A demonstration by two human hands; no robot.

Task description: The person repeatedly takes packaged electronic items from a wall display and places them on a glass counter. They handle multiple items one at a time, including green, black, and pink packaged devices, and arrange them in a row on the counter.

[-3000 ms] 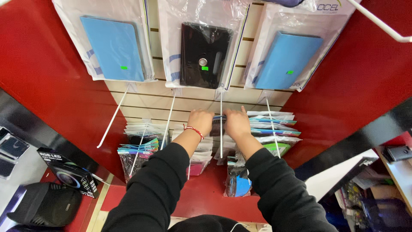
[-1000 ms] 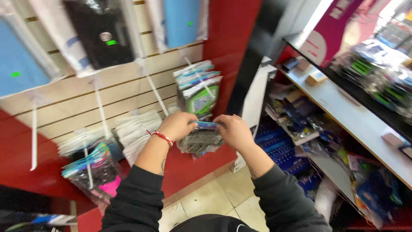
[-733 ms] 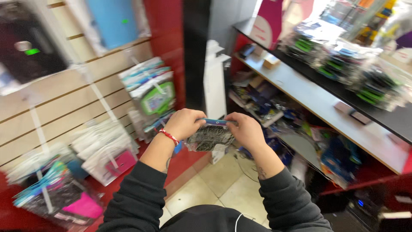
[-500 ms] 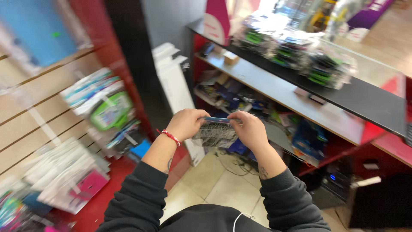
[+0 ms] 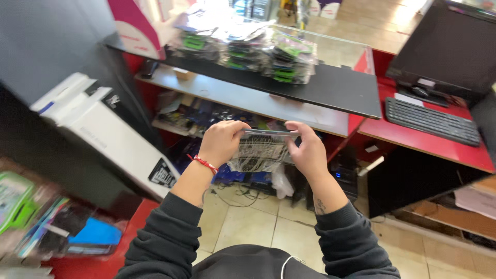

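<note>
Shop interior, black surface [image 5: 330,88] far, keyboard [image 5: 431,120] right. Left hand [image 5: 221,142] and right hand [image 5: 306,150] each clamp a clear packet [image 5: 261,150], probably a phone case, at centre; inspecting step, steady hold needed.

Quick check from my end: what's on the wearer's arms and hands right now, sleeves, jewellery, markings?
Both hands are bare. Dark charcoal sweatshirt sleeves cover both forearms to near the wrists. The left hand has a red cord bracelet at its wrist. The right hand has a small dark tattoo on its inner forearm.

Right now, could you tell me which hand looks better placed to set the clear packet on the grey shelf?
Probably the right hand: it grips the clear packet on the side nearer the grey shelf. The left hand holds the opposite end.
</note>
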